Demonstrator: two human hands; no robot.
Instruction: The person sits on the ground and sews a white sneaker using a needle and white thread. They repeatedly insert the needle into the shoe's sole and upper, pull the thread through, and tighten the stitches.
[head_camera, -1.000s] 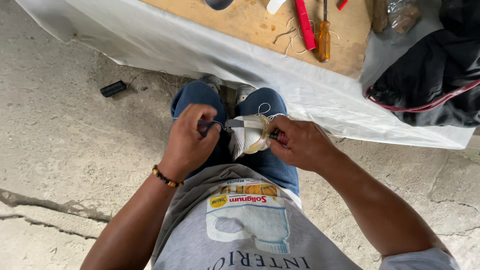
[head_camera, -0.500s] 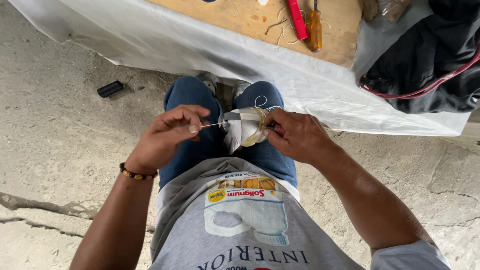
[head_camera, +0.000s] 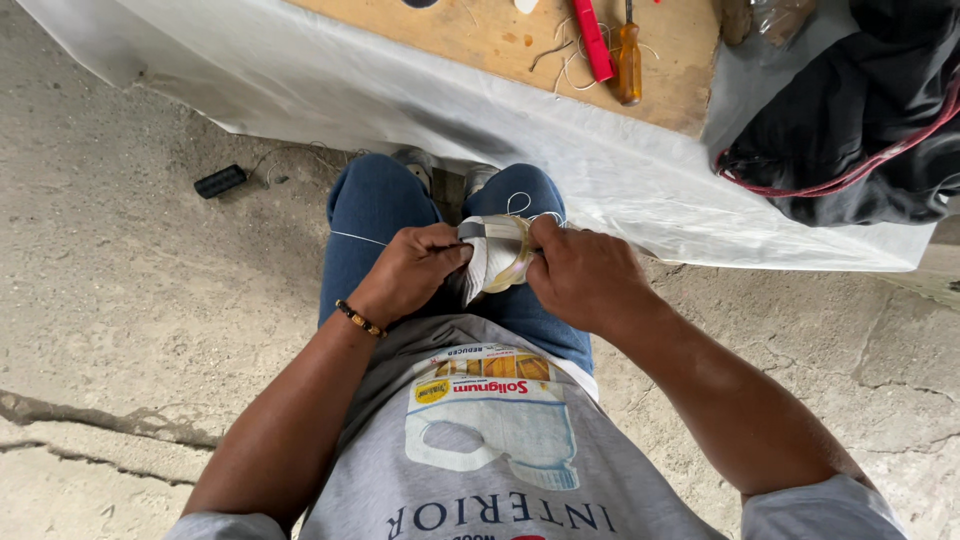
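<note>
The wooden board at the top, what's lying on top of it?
On the wooden board lie a screwdriver with an orange handle, a red tool and loose bits of thin wire. White plastic sheeting lies beneath the board. The frame edge cuts off the rest.

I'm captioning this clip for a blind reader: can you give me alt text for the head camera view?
Seen from above, a seated person's left hand and right hand grip a small white and yellowish wrapped object over their jeans, thin thread trailing left. Ahead, a wooden board on white sheeting holds an orange-handled screwdriver.
</note>
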